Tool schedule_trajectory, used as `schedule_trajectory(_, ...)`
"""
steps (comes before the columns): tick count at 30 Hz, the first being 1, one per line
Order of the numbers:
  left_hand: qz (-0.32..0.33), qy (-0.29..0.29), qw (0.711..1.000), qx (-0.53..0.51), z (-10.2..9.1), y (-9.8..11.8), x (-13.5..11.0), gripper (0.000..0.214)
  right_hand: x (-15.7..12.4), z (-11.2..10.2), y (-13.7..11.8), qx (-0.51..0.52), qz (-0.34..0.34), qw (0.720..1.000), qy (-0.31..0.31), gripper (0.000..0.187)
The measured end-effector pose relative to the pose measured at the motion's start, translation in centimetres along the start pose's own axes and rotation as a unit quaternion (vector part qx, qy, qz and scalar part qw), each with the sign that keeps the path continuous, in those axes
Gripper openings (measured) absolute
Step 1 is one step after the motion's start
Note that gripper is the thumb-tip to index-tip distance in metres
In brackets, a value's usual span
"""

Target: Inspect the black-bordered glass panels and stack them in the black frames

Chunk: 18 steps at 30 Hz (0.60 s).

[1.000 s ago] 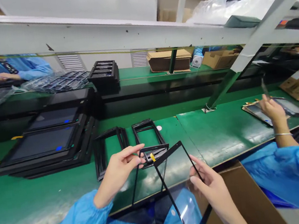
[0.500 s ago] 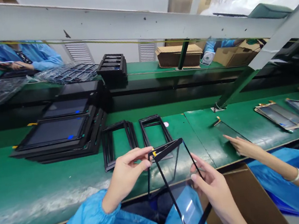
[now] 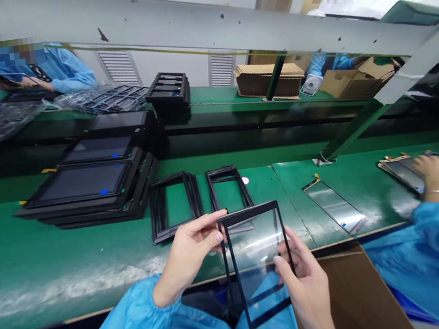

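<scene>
Turned from its earlier tilt, the black-edged glass panel now faces the person almost squarely, its left edge pinched between the thumb and fingers of the left hand and its right edge held firmly in the curled right hand. Just beyond the left fingertips, black frames lie on the green bench. Well right of the right fingers, a second glass panel now lies flat and untouched, while a co-worker's hand has shifted onto a stack of panels.
</scene>
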<state>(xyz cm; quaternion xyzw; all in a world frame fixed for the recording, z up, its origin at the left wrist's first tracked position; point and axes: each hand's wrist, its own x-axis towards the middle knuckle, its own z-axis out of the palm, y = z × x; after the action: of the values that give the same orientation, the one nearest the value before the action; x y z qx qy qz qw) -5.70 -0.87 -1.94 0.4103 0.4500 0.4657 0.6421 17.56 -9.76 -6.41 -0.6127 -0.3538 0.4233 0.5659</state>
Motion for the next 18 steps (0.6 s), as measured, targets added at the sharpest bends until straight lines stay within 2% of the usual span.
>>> schedule_trajectory(4,-0.002,0.0,1.0,-0.026,-0.2,-0.5,0.0,0.053,0.0,0.0,0.2,0.003,-0.003,1.0,0.02,0.062)
schedule_trajectory(10,-0.007,0.009,0.999,-0.053,-0.2,-0.7,0.0,0.054,0.0,0.3,0.8,0.011,-0.008,1.0,0.018,0.06)
schedule_trajectory(18,0.003,0.024,0.999,-0.028,-0.3,-0.5,-0.3,0.057,-0.1,1.1,0.9,0.022,-0.043,0.999,0.011,0.055)
